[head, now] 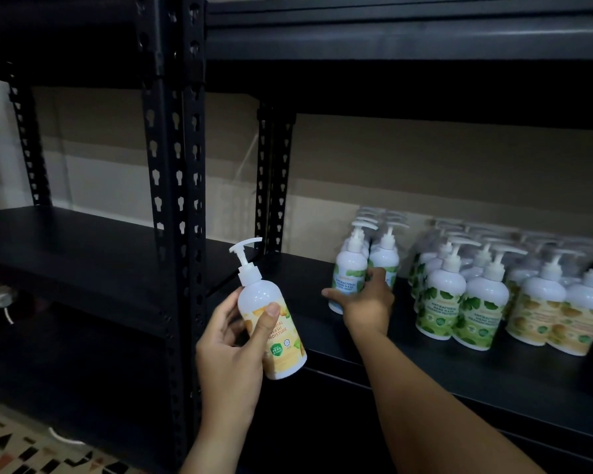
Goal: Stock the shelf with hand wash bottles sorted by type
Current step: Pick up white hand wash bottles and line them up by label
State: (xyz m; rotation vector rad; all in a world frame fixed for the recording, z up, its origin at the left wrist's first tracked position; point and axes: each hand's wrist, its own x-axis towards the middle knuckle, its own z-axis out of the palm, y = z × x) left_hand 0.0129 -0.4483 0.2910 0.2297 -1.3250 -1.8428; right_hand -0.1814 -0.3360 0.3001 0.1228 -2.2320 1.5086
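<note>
Left hand (231, 350) grips a white plastic pump bottle with yellow label (271, 323); right hand (365, 301), beside it, grasps a white mint-labelled pump bottle (348, 278) on the black metal shelf (425, 367).

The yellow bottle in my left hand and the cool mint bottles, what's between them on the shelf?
Head view: only bare black shelf lies between the yellow bottle and the cool mint bottles.

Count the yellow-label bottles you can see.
3 clearly: one yellow-label bottle gripped in the left hand, and two at the shelf's front right, and. More stand behind those two, too blurred to count.
</note>
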